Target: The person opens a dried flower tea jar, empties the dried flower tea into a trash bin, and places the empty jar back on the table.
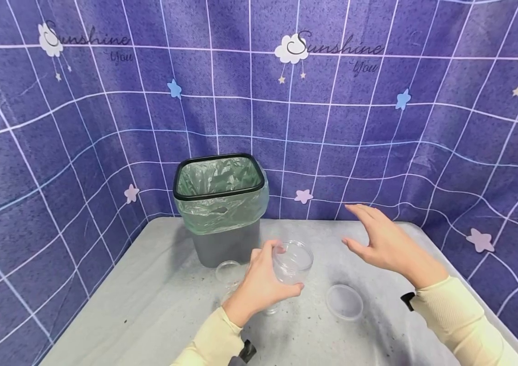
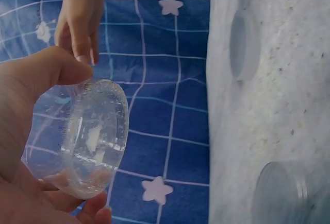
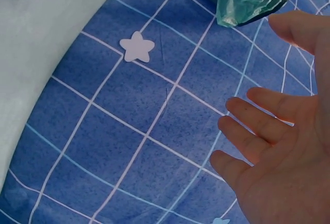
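Observation:
My left hand (image 1: 265, 282) grips a clear round plastic tub (image 1: 293, 264), thumb on one side and fingers round the other. In the left wrist view the tub (image 2: 95, 139) is tilted, its round rim facing away from the palm. My right hand (image 1: 382, 246) hangs in the air to the right, fingers spread and apart from anything; the right wrist view shows its bare palm (image 3: 289, 152). A translucent round lid (image 1: 344, 302) lies flat on the table between the two hands. Another clear round piece (image 1: 228, 272) sits behind my left hand, which partly hides more clear plastic there.
A grey bin (image 1: 226, 244) with a black rim and a green plastic liner (image 1: 222, 216) stands at the back left of the pale table (image 1: 149, 305). Small dark specks dot the tabletop. A blue-violet checked curtain (image 1: 263, 117) hangs behind and at both sides.

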A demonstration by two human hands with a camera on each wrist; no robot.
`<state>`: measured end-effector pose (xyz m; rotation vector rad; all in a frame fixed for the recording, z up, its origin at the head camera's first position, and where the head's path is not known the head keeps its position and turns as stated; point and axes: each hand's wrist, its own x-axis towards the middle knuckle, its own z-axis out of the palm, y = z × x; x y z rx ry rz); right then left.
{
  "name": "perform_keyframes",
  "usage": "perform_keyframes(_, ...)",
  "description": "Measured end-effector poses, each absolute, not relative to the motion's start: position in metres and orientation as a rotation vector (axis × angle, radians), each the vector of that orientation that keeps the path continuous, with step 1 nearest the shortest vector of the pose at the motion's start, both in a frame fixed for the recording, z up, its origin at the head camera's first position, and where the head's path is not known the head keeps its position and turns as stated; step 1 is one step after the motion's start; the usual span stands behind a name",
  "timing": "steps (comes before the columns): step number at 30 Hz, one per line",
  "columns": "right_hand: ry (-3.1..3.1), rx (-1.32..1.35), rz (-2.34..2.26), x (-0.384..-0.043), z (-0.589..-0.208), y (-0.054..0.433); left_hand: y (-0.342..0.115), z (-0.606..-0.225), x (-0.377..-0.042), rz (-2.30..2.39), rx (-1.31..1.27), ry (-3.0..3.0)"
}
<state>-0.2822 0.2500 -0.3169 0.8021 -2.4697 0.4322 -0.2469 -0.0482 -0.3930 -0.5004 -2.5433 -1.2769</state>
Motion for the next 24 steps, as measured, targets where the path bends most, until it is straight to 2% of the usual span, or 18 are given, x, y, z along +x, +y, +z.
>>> perform_keyframes(24, -2.505, 0.787, 0.407, -0.275, -0.334, 0.262, -0.015, -0.451, -0.267, -1.083, -0.72, -2.727)
